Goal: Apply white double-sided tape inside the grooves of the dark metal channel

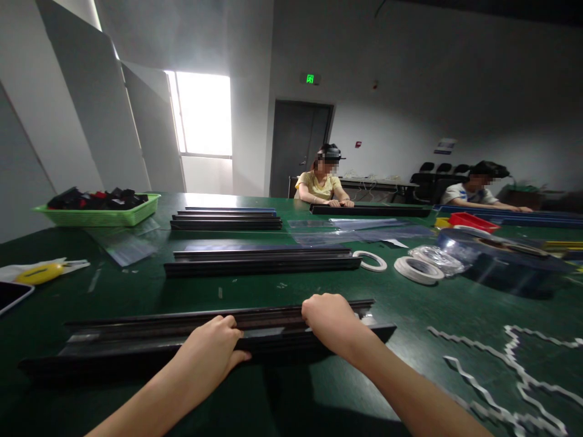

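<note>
A: Head view: we see both hands closed over the near black rail, left hand, right hand.
B: Any writing? We read only the far green exit sign, illegible.

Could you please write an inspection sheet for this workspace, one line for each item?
Surface: green table, with small white scraps.
Job's things: long black rails stacked at the near edge.
Clutter: two more rail stacks, tape rolls, green tray of black and red parts, yellow tool, clear film roll, white strips, red bin.
Grippers: left hand and right hand rest curled on the rails.
Cables: nothing seen.
Surroundings: two seated people at the far side, door, bright window, chairs.
</note>
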`<move>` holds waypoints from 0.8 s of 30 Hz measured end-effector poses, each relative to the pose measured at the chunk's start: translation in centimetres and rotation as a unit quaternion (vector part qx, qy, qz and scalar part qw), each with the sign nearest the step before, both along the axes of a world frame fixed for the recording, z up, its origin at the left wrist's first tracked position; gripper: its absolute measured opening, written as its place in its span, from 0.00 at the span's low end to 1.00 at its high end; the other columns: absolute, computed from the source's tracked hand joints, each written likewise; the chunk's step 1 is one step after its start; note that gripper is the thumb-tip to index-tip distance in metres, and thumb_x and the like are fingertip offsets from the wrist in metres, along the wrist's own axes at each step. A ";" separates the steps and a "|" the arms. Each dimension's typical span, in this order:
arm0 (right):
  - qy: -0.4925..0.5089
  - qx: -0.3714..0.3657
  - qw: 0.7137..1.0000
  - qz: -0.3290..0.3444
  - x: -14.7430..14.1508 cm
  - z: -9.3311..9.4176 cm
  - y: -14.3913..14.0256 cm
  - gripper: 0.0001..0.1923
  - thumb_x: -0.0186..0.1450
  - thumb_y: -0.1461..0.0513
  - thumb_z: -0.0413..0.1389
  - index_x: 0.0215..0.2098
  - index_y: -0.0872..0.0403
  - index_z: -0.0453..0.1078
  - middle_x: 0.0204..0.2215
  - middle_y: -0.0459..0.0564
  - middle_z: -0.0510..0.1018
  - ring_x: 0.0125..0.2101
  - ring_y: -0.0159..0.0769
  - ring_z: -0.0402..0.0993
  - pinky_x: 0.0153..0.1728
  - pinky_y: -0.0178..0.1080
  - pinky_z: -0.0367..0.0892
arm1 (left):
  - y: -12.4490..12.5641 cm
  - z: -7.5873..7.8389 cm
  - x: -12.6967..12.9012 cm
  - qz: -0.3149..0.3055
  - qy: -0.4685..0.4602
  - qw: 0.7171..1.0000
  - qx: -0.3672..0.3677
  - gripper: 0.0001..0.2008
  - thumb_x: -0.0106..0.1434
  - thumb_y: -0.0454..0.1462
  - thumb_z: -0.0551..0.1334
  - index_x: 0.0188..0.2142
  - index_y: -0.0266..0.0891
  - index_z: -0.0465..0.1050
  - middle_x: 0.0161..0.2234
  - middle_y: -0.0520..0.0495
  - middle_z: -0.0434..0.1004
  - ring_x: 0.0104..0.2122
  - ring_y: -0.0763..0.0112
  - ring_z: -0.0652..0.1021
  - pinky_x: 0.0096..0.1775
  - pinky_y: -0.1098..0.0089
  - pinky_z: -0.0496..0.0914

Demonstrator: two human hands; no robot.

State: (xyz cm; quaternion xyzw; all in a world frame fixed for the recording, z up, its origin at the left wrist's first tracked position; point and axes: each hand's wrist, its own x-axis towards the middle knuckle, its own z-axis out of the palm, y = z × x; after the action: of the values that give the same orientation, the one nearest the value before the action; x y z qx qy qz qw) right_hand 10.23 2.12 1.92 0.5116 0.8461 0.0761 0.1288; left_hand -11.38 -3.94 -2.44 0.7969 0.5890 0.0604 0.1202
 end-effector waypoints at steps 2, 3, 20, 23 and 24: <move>-0.005 0.003 1.000 -0.001 0.0 0.2 -0.1 0.13 0.55 0.72 0.50 0.29 0.56 0.76 0.30 0.59 0.80 0.34 0.47 0.78 0.31 0.40 0.68 | -0.2 0.2 0.1 0.009 -0.006 1.000 -0.009 0.14 0.61 0.44 0.56 0.37 0.42 0.77 0.39 0.45 0.76 0.43 0.62 0.74 0.50 0.65 0.64; -0.008 0.003 1.000 -0.004 0.0 0.3 -0.2 0.13 0.55 0.72 0.50 0.30 0.57 0.76 0.30 0.59 0.80 0.34 0.47 0.78 0.31 0.40 0.68 | -0.2 0.3 0.1 0.014 -0.008 1.000 -0.013 0.14 0.61 0.45 0.55 0.36 0.42 0.77 0.39 0.45 0.76 0.43 0.62 0.74 0.50 0.65 0.64; -0.010 -0.004 1.000 -0.019 -0.3 0.6 -0.7 0.14 0.58 0.71 0.50 0.35 0.56 0.76 0.33 0.60 0.80 0.37 0.45 0.77 0.33 0.38 0.67 | -0.8 1.2 -1.3 0.102 -0.001 0.993 -0.063 0.09 0.57 0.40 0.59 0.32 0.40 0.76 0.33 0.45 0.79 0.35 0.62 0.78 0.41 0.67 0.67; -0.015 0.003 0.999 -0.033 0.0 0.4 -0.5 0.14 0.58 0.71 0.50 0.36 0.57 0.76 0.34 0.62 0.80 0.37 0.44 0.77 0.34 0.37 0.67 | -0.6 1.0 -2.0 0.092 0.007 0.994 -0.060 0.11 0.58 0.42 0.58 0.32 0.40 0.76 0.34 0.44 0.79 0.36 0.61 0.78 0.42 0.67 0.67; -0.017 0.002 0.999 -0.035 0.1 0.3 -0.4 0.14 0.59 0.71 0.50 0.36 0.57 0.76 0.34 0.62 0.79 0.37 0.44 0.77 0.34 0.37 0.67 | -0.6 0.8 -2.2 0.082 0.013 0.995 -0.058 0.12 0.58 0.43 0.58 0.32 0.40 0.76 0.35 0.43 0.78 0.37 0.61 0.78 0.42 0.67 0.67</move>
State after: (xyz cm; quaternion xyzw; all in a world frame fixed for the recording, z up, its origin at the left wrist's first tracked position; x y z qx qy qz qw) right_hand 10.33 1.73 2.24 0.5397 0.8253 0.0816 0.1444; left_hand -13.61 -4.49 -1.60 0.7380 0.6566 0.0254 0.1534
